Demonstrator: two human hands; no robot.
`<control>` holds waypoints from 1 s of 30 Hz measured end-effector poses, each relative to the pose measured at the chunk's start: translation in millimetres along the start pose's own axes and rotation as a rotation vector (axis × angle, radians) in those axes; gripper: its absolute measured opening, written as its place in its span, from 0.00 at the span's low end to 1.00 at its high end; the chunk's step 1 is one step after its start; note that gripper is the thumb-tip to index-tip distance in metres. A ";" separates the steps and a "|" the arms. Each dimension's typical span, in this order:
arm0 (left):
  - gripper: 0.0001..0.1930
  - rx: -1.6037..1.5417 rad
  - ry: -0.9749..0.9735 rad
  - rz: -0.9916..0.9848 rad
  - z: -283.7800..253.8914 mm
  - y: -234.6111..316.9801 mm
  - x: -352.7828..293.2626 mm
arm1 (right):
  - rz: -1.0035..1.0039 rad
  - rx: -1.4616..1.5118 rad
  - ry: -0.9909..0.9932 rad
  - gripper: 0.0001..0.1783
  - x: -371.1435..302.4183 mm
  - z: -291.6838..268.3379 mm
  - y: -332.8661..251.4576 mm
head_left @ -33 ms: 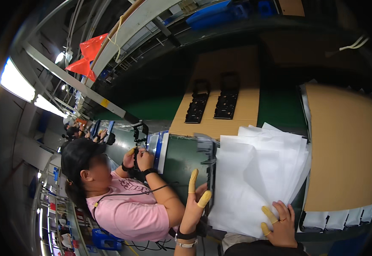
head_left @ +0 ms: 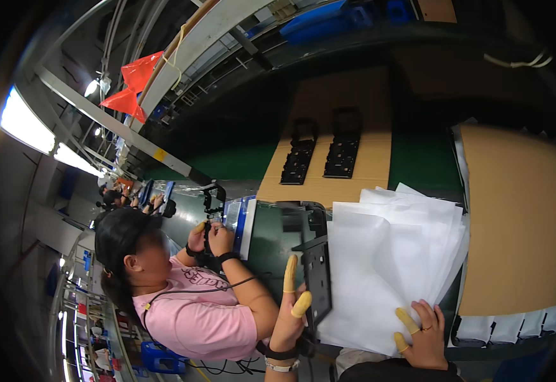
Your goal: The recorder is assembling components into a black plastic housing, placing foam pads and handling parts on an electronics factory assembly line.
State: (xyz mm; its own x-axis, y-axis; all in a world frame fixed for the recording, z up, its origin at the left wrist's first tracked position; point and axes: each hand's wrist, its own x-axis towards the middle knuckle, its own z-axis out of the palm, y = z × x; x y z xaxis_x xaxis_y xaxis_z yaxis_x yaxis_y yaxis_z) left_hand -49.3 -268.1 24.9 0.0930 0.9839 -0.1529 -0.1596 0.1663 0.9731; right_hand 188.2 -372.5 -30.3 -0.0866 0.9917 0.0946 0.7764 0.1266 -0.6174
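Note:
A black plastic frame with a flat panel and an open loop at its far end (head_left: 318,280) stands tilted on edge in my left hand (head_left: 289,321). Yellow finger cots cover two of that hand's fingertips, which point up beside the panel; its other fingers are partly hidden behind the part. To the right of the frame lies a fanned stack of white sheets (head_left: 386,267). On the near right corner of the stack rests my right hand (head_left: 426,337), fingers spread and also wearing yellow cots, with creases in the top sheet running toward it.
Two similar black frames (head_left: 297,162) lie on a cardboard sheet (head_left: 373,172) across the green table. At right, a cardboard sheet (head_left: 520,223) covers white-wrapped items (head_left: 507,328). A person in a pink shirt (head_left: 195,318) works close on my left, handling a black part.
The black frame in my left hand has turned from nearly edge-on, so its flat panel face now shows. My right hand stays on the sheets.

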 end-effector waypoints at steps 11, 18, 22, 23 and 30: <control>0.55 -0.893 -0.664 -0.330 16.5 4.8 -31.1 | 0.004 -0.011 -0.005 0.24 4.9 9.1 0.1; 0.55 -0.791 -0.672 -0.341 21.4 8.0 -21.9 | 0.015 -0.015 -0.004 0.23 7.1 9.1 1.5; 0.56 -0.720 -0.563 -0.469 24.2 14.7 -18.6 | 0.017 -0.018 0.001 0.23 5.5 9.4 2.0; 0.56 -0.725 -0.568 -0.470 27.1 15.2 -16.0 | 0.020 -0.025 0.002 0.23 5.8 7.8 2.0; 0.44 -0.779 -0.476 -0.154 49.6 47.6 5.7 | 0.009 -0.011 -0.019 0.24 10.2 5.8 -5.1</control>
State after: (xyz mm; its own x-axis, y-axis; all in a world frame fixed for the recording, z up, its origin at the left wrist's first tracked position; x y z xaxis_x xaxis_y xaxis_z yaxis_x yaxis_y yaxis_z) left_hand -7.6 -257.8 78.9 0.5344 0.8451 -0.0157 -0.7119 0.4601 0.5306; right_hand 179.7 -362.8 -30.7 -0.0913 0.9931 0.0737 0.7840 0.1174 -0.6095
